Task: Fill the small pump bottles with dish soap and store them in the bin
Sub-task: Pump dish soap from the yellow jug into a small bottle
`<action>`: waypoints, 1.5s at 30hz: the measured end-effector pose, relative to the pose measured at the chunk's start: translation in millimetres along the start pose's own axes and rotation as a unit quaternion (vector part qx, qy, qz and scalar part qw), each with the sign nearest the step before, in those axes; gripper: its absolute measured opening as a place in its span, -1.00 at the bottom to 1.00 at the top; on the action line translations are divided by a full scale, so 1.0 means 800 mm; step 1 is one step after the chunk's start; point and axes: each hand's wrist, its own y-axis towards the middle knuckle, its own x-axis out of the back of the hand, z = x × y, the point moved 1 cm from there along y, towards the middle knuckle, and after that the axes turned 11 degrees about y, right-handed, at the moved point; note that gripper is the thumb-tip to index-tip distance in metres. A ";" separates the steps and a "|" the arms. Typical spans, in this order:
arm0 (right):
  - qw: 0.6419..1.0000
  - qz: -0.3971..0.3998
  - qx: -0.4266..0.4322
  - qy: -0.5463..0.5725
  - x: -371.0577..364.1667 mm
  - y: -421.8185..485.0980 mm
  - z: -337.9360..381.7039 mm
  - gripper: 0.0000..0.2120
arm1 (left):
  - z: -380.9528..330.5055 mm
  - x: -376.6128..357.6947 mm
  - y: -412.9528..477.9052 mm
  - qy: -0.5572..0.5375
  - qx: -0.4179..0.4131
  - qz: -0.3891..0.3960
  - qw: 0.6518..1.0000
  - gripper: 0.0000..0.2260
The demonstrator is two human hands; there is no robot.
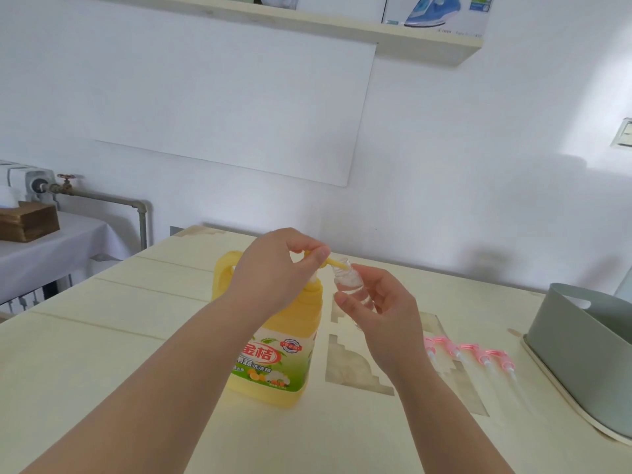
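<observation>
A big yellow dish soap jug (284, 357) stands upright in the middle of the table. My left hand (273, 265) sits on its yellow pump head (337, 263), fingers curled round it. The pump's nozzle points into the open mouth of a small clear bottle (347, 280). My right hand (379, 302) grips that bottle and holds it tilted at the nozzle, just above the table. Three pink pump tops (468, 354) with white tubes lie on the table to the right. A grey-green bin (581, 357) stands at the right edge.
The pale wooden table (136, 336) has worn patches right of the jug. A side table with a wooden tissue box (27, 220) stands at the far left, by a pipe with a valve. A wall shelf (410, 39) hangs overhead.
</observation>
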 end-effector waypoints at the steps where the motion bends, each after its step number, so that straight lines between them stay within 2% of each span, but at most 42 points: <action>1: 1.000 -0.001 0.000 0.000 -0.001 0.000 -0.001 -0.71 | 0.000 0.000 0.001 0.004 -0.001 0.002 1.000 -0.93; 6: 1.000 -0.008 -0.001 0.009 -0.002 0.001 -0.009 -0.70 | 0.004 -0.011 -0.001 -0.019 0.005 -0.019 1.000 -0.93; 16: 1.000 -0.011 -0.007 0.023 0.001 -0.002 -0.023 -0.68 | 0.010 -0.028 -0.003 0.013 -0.038 -0.077 0.996 -0.85; 24: 0.999 -0.014 -0.020 0.044 -0.001 -0.005 -0.034 -0.65 | 0.009 -0.030 -0.007 0.057 -0.048 -0.090 0.993 -0.82; 27: 0.998 -0.011 -0.030 0.061 -0.001 -0.006 -0.034 -0.66 | 0.009 -0.029 -0.005 0.070 -0.036 -0.078 0.994 -0.81; 32: 0.993 -0.013 -0.062 0.102 0.001 -0.010 -0.036 -0.62 | 0.010 -0.023 -0.001 0.030 0.017 -0.014 0.999 -0.80; 40: 0.977 -0.037 -0.074 0.199 0.013 -0.011 -0.031 -0.61 | -0.001 -0.016 -0.015 -0.002 -0.022 -0.008 1.000 -0.75; 43: 0.977 -0.041 -0.076 0.197 0.021 -0.012 -0.033 -0.58 | 0.000 -0.027 -0.028 0.020 -0.040 -0.039 0.998 -0.66; 45: 0.979 -0.042 -0.082 0.182 0.028 -0.016 -0.035 -0.55 | -0.003 -0.036 -0.046 0.033 -0.095 -0.114 0.988 -0.67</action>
